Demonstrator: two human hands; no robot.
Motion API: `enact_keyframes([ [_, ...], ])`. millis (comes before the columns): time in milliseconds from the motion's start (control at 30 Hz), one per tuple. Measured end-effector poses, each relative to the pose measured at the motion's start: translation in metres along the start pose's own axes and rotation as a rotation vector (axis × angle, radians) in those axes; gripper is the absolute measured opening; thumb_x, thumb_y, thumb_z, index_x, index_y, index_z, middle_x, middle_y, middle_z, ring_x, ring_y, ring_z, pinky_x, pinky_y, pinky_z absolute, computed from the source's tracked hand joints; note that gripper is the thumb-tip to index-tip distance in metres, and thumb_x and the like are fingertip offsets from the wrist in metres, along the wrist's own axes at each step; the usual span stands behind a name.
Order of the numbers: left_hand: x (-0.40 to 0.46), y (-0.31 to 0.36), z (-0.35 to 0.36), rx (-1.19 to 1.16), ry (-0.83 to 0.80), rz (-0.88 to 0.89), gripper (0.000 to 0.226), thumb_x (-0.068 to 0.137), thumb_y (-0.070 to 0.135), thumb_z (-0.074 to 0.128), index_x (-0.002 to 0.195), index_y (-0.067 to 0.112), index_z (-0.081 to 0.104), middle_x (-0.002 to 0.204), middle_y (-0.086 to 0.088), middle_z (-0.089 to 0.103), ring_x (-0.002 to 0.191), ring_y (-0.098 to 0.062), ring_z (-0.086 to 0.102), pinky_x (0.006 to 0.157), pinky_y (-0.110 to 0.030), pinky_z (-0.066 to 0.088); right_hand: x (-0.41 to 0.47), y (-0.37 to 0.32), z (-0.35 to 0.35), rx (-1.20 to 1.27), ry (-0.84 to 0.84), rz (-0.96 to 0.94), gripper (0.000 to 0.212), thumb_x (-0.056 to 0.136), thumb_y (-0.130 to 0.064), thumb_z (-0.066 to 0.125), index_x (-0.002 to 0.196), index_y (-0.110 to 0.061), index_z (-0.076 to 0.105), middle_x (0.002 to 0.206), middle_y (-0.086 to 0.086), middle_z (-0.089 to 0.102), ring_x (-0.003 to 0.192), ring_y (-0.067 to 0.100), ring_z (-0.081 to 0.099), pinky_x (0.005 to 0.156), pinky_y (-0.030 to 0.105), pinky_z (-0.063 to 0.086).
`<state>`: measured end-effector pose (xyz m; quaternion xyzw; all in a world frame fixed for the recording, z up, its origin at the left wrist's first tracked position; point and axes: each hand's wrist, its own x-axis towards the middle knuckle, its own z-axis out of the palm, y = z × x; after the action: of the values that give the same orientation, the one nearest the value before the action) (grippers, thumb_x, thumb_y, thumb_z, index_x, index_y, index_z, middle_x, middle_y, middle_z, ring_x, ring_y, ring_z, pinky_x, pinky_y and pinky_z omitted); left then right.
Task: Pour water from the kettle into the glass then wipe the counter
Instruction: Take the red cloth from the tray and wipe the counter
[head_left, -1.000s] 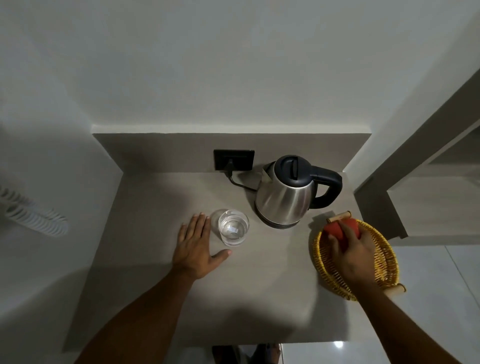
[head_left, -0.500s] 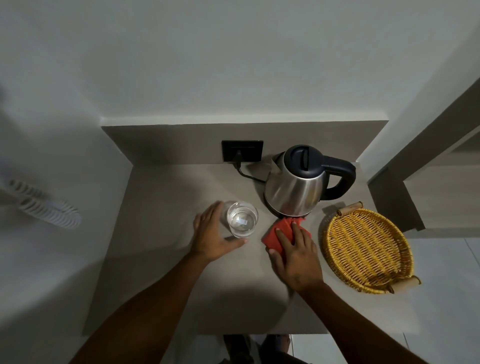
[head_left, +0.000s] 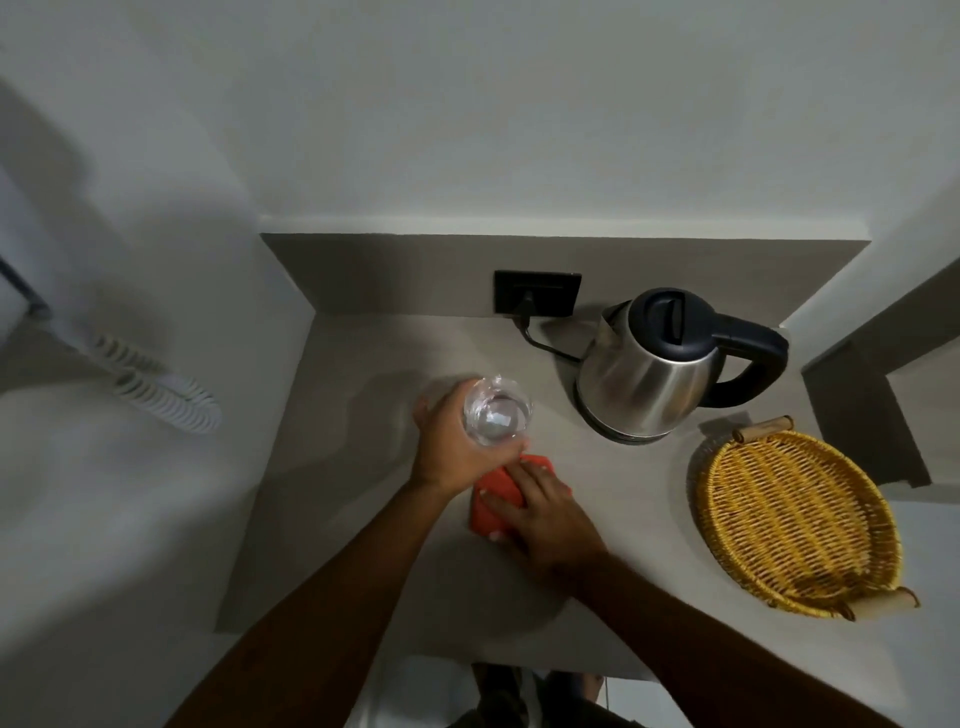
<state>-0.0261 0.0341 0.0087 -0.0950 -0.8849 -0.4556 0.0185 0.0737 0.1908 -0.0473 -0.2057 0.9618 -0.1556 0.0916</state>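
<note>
My left hand (head_left: 452, 447) grips a clear glass (head_left: 497, 417) with water in it and holds it lifted above the grey counter (head_left: 363, 509). Just below it, my right hand (head_left: 545, 506) lies flat on a red cloth (head_left: 491, 506) and presses it on the counter; the fingers hide much of the cloth. The steel kettle (head_left: 652, 379), with black lid and handle, stands on its base at the back right, apart from both hands.
A woven yellow basket (head_left: 795, 519) with wooden handles sits at the counter's right end. A black wall socket (head_left: 537, 292) with the kettle's cord is behind the glass. White walls close the left and back. The counter's front edge runs near my arms.
My left hand closed on the glass and raised it off the counter. My right hand brought the red cloth from the basket to the counter, then slid it left, under the glass.
</note>
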Motion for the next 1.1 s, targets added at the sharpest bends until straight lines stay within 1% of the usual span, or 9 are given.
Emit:
enact_keyframes([
  [67,0.003,0.003,-0.016,0.1,0.045,0.033,0.072,0.053,0.055,0.093,0.114,0.039,0.056,0.108,0.018,0.067,0.105,0.004,0.057,0.111,-0.056,0.034,0.032,-0.006,-0.007,0.004,0.04,0.004,0.051,0.095,-0.053,0.045,0.136,-0.025,0.057,0.142,0.022,0.05,0.131,0.044,0.045,0.108,0.051,0.038],
  [167,0.006,0.005,-0.036,0.211,0.07,0.086,0.073,0.054,0.059,0.086,0.116,0.032,0.06,0.112,0.012,0.069,0.107,-0.01,0.063,0.104,-0.066,0.036,0.063,0.004,-0.019,0.048,0.07,0.102,0.054,0.095,-0.048,0.051,0.141,-0.021,0.05,0.152,0.023,0.037,0.138,0.043,0.031,0.116,0.05,0.027],
  [300,0.006,-0.002,-0.049,0.283,0.059,0.081,0.078,0.053,0.052,0.095,0.118,0.021,0.064,0.115,0.004,0.07,0.108,-0.02,0.065,0.103,-0.067,0.036,0.045,0.034,-0.03,0.039,0.124,0.264,0.052,0.097,-0.047,0.051,0.143,-0.023,0.051,0.155,0.022,0.033,0.137,0.044,0.032,0.114,0.051,0.028],
  [400,0.002,-0.009,-0.048,0.28,0.073,0.055,0.078,0.054,0.05,0.097,0.118,0.021,0.064,0.114,0.004,0.071,0.108,-0.02,0.066,0.105,-0.067,0.035,-0.005,0.04,-0.022,0.032,0.075,0.303,0.056,0.098,-0.057,0.042,0.148,-0.03,0.042,0.159,0.016,0.027,0.142,0.04,0.027,0.114,0.054,0.026],
  [567,-0.006,-0.01,-0.042,0.228,0.057,-0.016,0.079,0.052,0.055,0.094,0.12,0.028,0.062,0.115,0.013,0.069,0.111,-0.01,0.063,0.11,-0.065,0.03,-0.045,-0.005,0.009,0.074,0.01,0.065,0.05,0.095,-0.059,0.044,0.135,-0.034,0.058,0.147,0.02,0.048,0.13,0.048,0.046,0.098,0.063,0.046],
  [700,-0.012,-0.005,-0.042,0.24,0.064,0.025,0.075,0.055,0.051,0.096,0.118,0.027,0.064,0.115,0.011,0.07,0.112,-0.012,0.063,0.109,-0.065,0.03,0.014,-0.032,0.008,0.019,0.028,-0.042,0.049,0.093,-0.056,0.047,0.135,-0.033,0.058,0.146,0.02,0.049,0.131,0.045,0.045,0.107,0.058,0.039],
  [833,-0.015,-0.002,-0.045,0.255,0.099,0.036,0.074,0.054,0.054,0.092,0.115,0.023,0.065,0.111,0.008,0.071,0.107,-0.016,0.066,0.108,-0.066,0.033,0.061,-0.023,-0.008,-0.002,0.05,0.107,0.055,0.097,-0.052,0.046,0.141,-0.019,0.051,0.155,0.02,0.034,0.14,0.042,0.029,0.115,0.049,0.023],
  [967,-0.014,-0.006,-0.041,0.248,0.066,0.023,0.08,0.051,0.05,0.096,0.118,0.021,0.062,0.113,0.007,0.069,0.109,-0.019,0.065,0.11,-0.066,0.031,0.047,0.008,-0.027,-0.013,0.111,0.314,0.049,0.096,-0.05,0.047,0.14,-0.027,0.051,0.15,0.02,0.04,0.125,0.041,0.042,0.101,0.048,0.037],
  [1100,-0.02,-0.014,-0.02,0.166,0.0,-0.006,0.078,0.051,0.051,0.097,0.117,0.032,0.06,0.114,0.014,0.069,0.112,-0.011,0.063,0.114,-0.064,0.025,-0.018,0.03,-0.019,-0.03,0.153,0.424,0.051,0.097,-0.052,0.047,0.142,-0.029,0.048,0.145,0.019,0.045,0.119,0.037,0.048,0.097,0.049,0.045],
])
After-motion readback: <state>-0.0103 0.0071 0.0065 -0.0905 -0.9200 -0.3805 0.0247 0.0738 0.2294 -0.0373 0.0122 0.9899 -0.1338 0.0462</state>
